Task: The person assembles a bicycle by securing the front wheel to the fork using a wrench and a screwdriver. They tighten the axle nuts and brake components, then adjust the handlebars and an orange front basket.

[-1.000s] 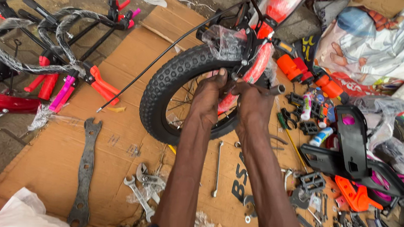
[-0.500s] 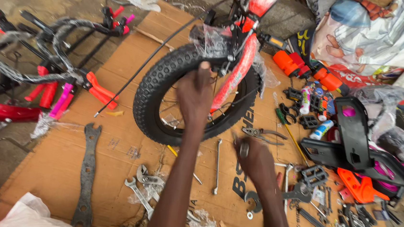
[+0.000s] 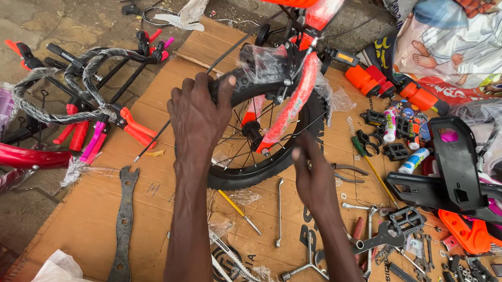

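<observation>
Forearms come up from the bottom edge, and my 2 hands are apart. My right hand [image 3: 315, 177] hovers, fingers loose and holding nothing, just right of the small bike wheel [image 3: 258, 129], over the cardboard sheet [image 3: 157, 193] strewn with spanners. My left hand [image 3: 196, 116] is clamped on the tyre's upper left edge. The wheel stands upright ahead of me, slightly right of centre, in the orange fork [image 3: 293, 102], whose long axis runs up and away. Half a second ago my right hand sat lower, near the spanners; 1 second ago both gripped the hub.
</observation>
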